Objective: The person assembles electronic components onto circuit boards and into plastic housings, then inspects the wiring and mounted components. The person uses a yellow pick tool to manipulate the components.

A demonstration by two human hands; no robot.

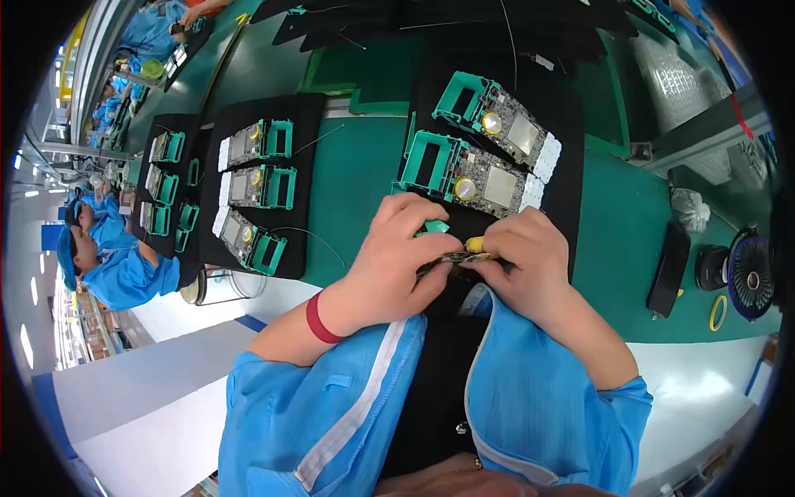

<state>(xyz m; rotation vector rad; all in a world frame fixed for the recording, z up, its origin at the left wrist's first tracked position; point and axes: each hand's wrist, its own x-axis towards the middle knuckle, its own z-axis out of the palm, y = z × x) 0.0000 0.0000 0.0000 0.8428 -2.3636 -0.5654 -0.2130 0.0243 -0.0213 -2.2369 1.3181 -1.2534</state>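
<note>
Close to my body, both hands grip a circuit board (458, 258) seen almost edge-on. My left hand (389, 261) pinches its left end, and a bit of green plastic (436, 225) shows above those fingers. At the other end my right hand (530, 261) has thumb and fingers closed on the board, beside a small yellow part (474, 244). My fingers hide most of the board. Just beyond lie two board assemblies, a nearer one (499, 187) and a farther one (523, 134), each with a green plastic frame and a round yellow-rimmed cell.
More board assemblies (247, 187) lie on black mats at the left, some with thin wires. On the right are a black flat device (669, 269), a small fan (751, 277) and a yellow tape roll (718, 313). A co-worker in blue (124, 269) sits at far left.
</note>
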